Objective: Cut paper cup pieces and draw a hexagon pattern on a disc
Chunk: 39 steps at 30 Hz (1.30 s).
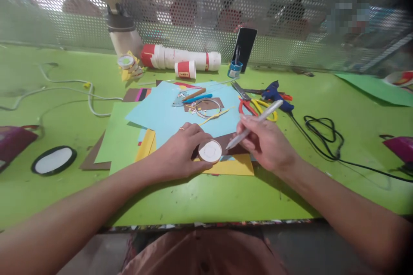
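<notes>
My left hand (183, 148) grips a small round white cup base (210, 151), pressing it upside down onto a brown paper sheet (229, 142). A ring shows on one finger. My right hand (263, 142) pinches a silver pen (254, 123), whose tip touches the brown sheet just right of the cup. Under the brown sheet lie yellow paper (235, 165), light blue paper (161, 114) and light green paper (121, 137) on the green table (206, 200).
Scissors (254, 102), a blue glue gun (275, 93) with a black cord (322, 131), a stack of paper cups (180, 56), a phone (245, 47), a bottle (121, 30), tape rolls (129, 65), a black-rimmed oval (54, 160), a white cable (64, 90), perforated metal wall behind.
</notes>
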Each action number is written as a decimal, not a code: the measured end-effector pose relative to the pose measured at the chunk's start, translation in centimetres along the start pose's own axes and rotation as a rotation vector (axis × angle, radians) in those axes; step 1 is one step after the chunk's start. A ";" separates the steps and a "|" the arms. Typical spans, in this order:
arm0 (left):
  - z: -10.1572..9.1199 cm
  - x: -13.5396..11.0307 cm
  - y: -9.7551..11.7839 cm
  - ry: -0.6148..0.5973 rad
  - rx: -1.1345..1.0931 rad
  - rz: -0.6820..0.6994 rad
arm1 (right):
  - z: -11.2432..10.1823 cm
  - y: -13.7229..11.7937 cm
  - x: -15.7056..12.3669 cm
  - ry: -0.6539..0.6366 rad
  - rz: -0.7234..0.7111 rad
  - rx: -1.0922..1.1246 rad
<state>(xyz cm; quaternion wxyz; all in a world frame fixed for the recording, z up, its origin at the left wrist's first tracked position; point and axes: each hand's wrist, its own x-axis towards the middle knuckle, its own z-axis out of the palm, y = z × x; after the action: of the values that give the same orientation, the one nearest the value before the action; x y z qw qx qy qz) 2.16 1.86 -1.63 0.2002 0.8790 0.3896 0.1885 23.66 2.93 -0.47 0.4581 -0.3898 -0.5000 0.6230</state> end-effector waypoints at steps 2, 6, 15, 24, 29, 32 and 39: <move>0.1 0.1 0.0 0.016 0.019 -0.003 | 0.1 0.3 -0.6 -0.011 0.011 -0.005; 0.2 0.2 0.1 0.030 0.021 0.007 | 0.3 0.6 -1.3 -0.111 0.020 0.030; 0.4 0.1 -0.1 0.028 0.030 -0.020 | 0.1 1.3 -2.0 -0.127 0.011 -0.193; 0.4 0.2 -0.3 0.033 0.022 -0.017 | 0.9 1.1 -2.1 -0.105 0.015 -0.307; 0.4 0.3 -0.4 0.036 0.021 -0.021 | 1.2 1.0 -2.2 -0.096 -0.014 -0.369; 0.3 0.3 -0.3 0.033 0.025 -0.016 | 1.1 1.0 -2.2 -0.092 -0.020 -0.400; 0.2 0.2 -0.2 0.024 0.030 -0.018 | 1.2 1.2 -2.2 -0.095 -0.009 -0.407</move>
<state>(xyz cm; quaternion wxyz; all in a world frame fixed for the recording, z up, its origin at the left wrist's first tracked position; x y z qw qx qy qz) 2.27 2.09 -1.89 0.1840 0.8760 0.4025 0.1916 22.94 0.44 -1.31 0.3486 -0.4422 -0.6385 0.5246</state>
